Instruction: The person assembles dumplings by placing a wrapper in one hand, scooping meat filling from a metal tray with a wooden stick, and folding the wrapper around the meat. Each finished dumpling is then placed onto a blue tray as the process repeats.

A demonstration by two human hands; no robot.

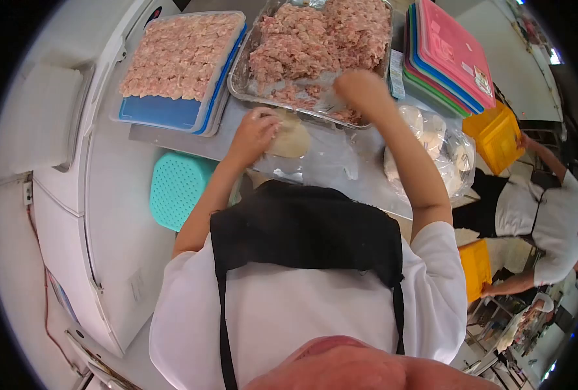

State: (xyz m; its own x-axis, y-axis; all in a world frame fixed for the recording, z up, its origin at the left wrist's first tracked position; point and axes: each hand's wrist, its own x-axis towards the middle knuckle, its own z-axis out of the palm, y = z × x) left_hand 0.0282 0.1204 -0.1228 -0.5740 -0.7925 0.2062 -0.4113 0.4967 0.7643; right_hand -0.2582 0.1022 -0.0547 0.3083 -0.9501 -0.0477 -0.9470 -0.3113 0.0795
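A flat, pale round of dough [290,136] lies on the metal worktop in front of me. My left hand [255,135] is at its left edge, fingers curled and touching the dough. Beyond it, a foil-lined tray [236,83] holds a heap of raw ground meat [295,39]. Over the tray's near right part, my right hand [362,90] is bent down with its fingers curled under. The back of that hand hides the fingertips and anything they may hold.
On the left, a lidded container [159,112] carries rows of filled dough pieces [182,55]. Stacked coloured lids [448,49] stand at right, near bagged dough balls [432,140]. A turquoise basket [180,190] sits below the worktop. A co-worker [549,211] holds yellow bins [497,138].
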